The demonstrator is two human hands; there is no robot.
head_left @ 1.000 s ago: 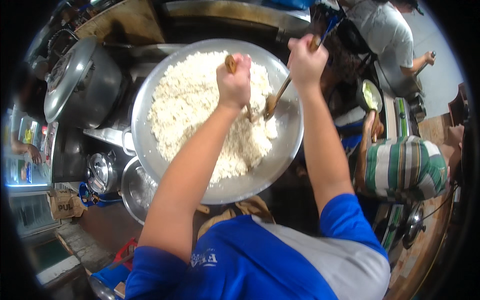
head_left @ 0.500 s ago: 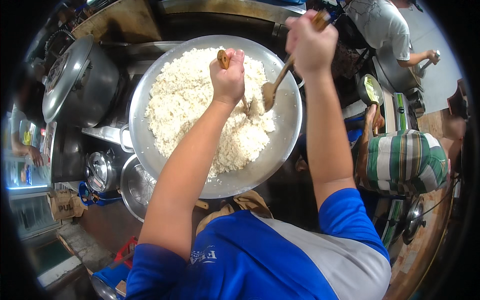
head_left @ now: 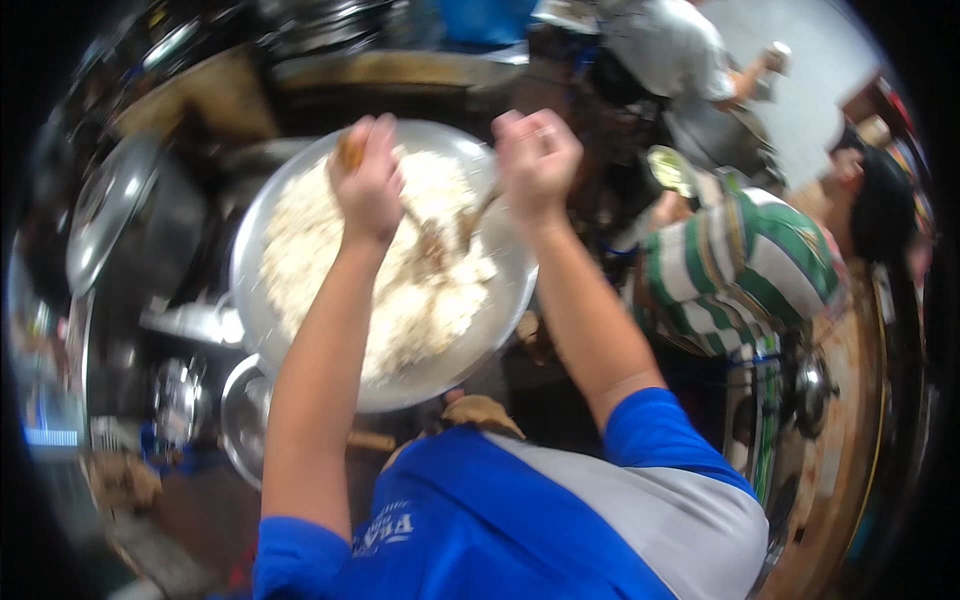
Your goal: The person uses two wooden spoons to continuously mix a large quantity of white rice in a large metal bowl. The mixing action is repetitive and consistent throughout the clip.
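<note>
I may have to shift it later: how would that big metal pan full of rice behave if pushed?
The pan would probably feel heavy: the rice covers most of it. Its rounded, shallow walls suggest it could rock or tip if pushed at the rim. The smooth metal looks slippery.

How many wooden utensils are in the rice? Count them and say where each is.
2. One wooden spoon is gripped by the left hand; the other wooden spoon is gripped by the right hand. Both blurred; others may be hidden.
</note>
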